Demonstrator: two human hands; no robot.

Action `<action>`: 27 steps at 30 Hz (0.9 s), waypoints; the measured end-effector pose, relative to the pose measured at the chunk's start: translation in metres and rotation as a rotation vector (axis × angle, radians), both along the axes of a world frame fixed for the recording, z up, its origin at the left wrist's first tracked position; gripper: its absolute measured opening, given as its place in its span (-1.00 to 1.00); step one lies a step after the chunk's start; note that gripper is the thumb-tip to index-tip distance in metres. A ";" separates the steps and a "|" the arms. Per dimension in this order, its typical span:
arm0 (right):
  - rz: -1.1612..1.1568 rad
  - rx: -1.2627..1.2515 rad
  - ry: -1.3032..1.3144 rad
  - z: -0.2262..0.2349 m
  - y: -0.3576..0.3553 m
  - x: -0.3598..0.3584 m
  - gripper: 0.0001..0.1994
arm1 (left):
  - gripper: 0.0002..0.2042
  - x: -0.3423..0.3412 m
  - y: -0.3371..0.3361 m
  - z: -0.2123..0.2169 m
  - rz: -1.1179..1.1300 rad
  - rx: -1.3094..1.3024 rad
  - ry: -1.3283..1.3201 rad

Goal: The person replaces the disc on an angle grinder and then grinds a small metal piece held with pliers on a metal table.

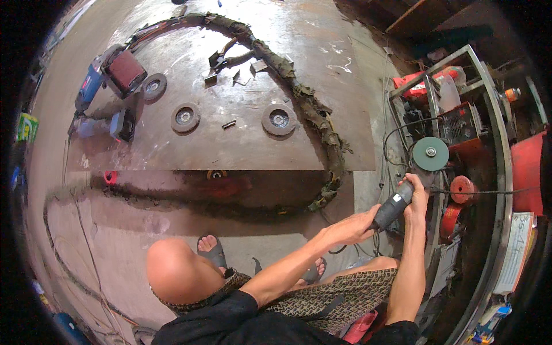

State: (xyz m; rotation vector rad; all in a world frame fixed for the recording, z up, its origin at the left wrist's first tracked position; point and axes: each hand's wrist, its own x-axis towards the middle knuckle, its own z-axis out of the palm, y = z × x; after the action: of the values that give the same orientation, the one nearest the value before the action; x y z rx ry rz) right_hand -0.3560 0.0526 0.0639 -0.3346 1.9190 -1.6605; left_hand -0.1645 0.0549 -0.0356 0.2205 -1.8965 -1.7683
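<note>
- A metalworking workshop with a bare concrete floor (115, 230), stained and dusty, spread out left of the hands.
- A large rusty steel plate (241, 138) lies on that floor, up and left of the hands, carrying round grey grinding discs (279, 119) and small metal offcuts (230, 63).
- A blue angle grinder (92, 83) rests at the plate's far left edge.
- Just above the right hand (415, 198), a welded steel-tube frame (494, 138) stands around a red welding machine (463, 123).
</note>
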 end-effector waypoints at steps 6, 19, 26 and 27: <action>-0.014 0.022 0.028 -0.002 0.014 -0.008 -0.84 | -0.62 0.059 -0.085 0.031 0.029 -0.109 -0.324; 0.109 0.056 0.176 -0.009 0.005 0.007 -0.75 | -0.80 0.238 -0.220 -0.072 1.363 -0.440 -0.694; 0.166 0.083 0.250 -0.006 0.002 0.012 -0.76 | -0.84 0.237 -0.223 -0.070 1.349 -0.396 -0.712; 0.181 0.083 0.270 -0.007 0.003 0.010 -0.76 | -0.84 0.235 -0.223 -0.070 1.362 -0.417 -0.715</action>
State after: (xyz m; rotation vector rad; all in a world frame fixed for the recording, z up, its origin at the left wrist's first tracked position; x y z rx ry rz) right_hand -0.3462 0.0555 0.0570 -0.7088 2.0749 -1.4737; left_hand 0.0702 -0.1676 -0.1052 1.6544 -1.6603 -0.3509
